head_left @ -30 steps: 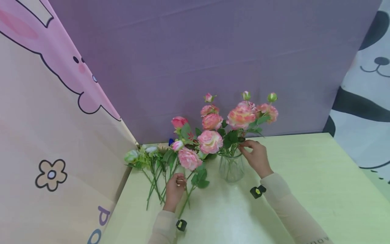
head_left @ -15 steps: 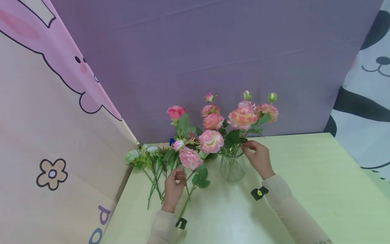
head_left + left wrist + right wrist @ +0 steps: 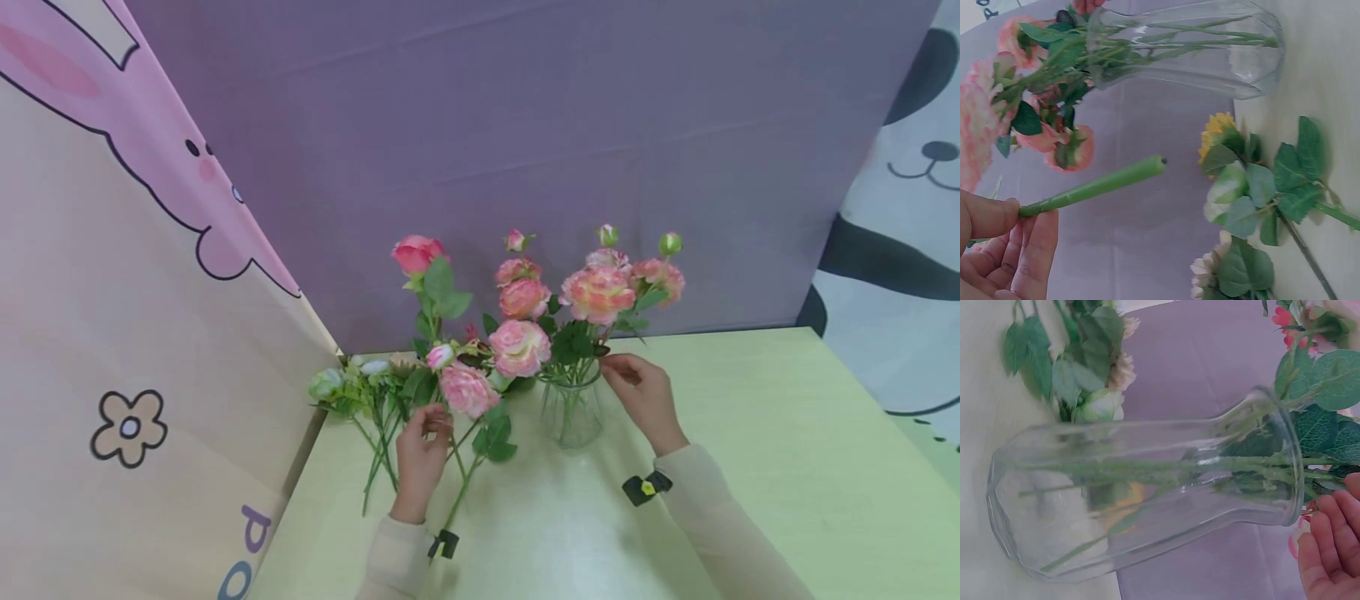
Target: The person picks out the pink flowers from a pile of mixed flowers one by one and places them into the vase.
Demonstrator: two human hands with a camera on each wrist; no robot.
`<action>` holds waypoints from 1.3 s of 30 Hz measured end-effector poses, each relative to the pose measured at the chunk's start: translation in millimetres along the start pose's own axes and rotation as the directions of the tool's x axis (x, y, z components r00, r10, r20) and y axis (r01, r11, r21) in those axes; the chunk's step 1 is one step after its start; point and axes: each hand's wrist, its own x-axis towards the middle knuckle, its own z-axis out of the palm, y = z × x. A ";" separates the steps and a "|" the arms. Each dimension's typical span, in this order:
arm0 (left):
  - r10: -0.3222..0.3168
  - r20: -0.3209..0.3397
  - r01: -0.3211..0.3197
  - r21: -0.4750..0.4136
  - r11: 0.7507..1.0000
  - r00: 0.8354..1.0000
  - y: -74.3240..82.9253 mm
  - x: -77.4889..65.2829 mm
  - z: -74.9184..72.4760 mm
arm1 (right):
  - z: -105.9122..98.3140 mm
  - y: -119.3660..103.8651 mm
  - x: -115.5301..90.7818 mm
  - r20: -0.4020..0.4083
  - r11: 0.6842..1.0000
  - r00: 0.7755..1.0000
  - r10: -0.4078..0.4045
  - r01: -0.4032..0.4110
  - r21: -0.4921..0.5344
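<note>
My left hand pinches the green stem of a deep pink rose between thumb and fingers; its cut end is free in the left wrist view. A glass vase stands upright on the table, holding several pink and peach flowers. By the vase's rim is my right hand, close to the leaves and stems at the mouth. In the right wrist view its fingers are loosely bent and no stem shows in their hold; the thumb is mostly cut off.
Several green and white flowers lie at the table's left back, stems toward the front. A pale pink peony with a leafy stem lies between them and the vase. A purple backdrop rises behind the table.
The left hand has raised the deep pink rose, moving slightly up and left. The right hand has drawn back slightly to the right from the vase's mouth.
</note>
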 end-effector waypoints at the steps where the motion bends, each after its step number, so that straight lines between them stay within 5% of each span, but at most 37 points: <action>1: 0.011 -0.001 -0.011 -0.007 1.000 1.000 1.4 -0.2 -0.4 | -0.8 0.0 -1.8 0.003 1.000 1.000 0.007 -0.007 0.016; 8: 0.052 -0.054 -0.052 -0.012 0.999 0.997 16.9 -1.8 -2.3 | -4.8 -5.0 -14.1 0.035 0.994 0.998 0.059 -0.062 0.087; 18: 0.053 -0.066 -0.057 -0.058 0.997 0.996 70.6 -11.2 -9.3 | -0.4 -5.4 -34.3 0.060 0.986 0.991 0.118 -0.124 0.114; 28: 0.188 -0.109 -0.200 -0.114 0.973 0.976 56.8 -15.1 -7.4 | 8.0 -0.6 -47.5 0.084 0.979 0.987 0.140 -0.150 0.135; 35: 0.312 -0.093 -0.322 -0.136 0.937 0.946 65.7 -22.4 -2.0 | 10.1 -7.7 -50.7 0.101 0.972 0.990 0.099 -0.118 0.203; 39: 0.333 -0.057 -0.338 -0.149 0.929 0.941 68.8 -26.9 6.1 | 11.2 -12.1 -50.2 0.103 0.972 0.990 0.095 -0.114 0.204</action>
